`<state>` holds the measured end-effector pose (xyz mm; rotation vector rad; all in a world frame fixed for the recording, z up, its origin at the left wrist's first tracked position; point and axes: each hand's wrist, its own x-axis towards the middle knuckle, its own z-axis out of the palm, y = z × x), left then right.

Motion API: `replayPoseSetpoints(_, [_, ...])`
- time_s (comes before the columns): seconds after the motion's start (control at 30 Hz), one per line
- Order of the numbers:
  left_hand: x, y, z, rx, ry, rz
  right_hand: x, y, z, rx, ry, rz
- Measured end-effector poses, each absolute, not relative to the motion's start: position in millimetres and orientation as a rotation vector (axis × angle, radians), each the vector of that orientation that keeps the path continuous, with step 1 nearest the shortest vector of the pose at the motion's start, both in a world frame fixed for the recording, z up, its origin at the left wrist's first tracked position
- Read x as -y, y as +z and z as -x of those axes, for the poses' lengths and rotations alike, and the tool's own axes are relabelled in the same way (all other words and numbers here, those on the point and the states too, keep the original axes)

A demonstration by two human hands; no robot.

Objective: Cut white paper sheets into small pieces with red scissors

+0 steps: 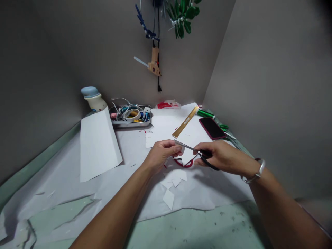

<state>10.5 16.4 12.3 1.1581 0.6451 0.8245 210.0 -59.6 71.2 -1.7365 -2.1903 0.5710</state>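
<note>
In the middle of the head view my left hand (166, 153) pinches a small piece of white paper (183, 148). My right hand (218, 155), with a silver bangle on its wrist, is closed on black-handled scissors (204, 157). The scissor blades point left and reach the paper near my left fingertips. Just below and behind them lies a red curved object (188, 165), partly covered by white paper. Nearer to me, several small cut paper pieces (168, 198) lie on the white sheet.
A folded white card (97, 147) and a tray of craft supplies (147, 121) are on the left, with a bottle (95, 100) behind. A gold tube (185, 122) and phone (213, 128) lie beyond my hands. A glue gun (155, 62) hangs on the wall.
</note>
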Motion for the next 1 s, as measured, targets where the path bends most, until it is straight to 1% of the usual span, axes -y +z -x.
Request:
replayPoseSetpoints(0.43, [-14.1,17.0,-10.5,-0.653,0.804,-1.184,58.0,69.9,-212.1,2.191,0.596,1.694])
replayPoseSetpoints(1.0, [-15.6,11.0,-9.8,-0.640,0.788,-1.229,60.2,74.4,-210.5,2.206,0.601,1.681])
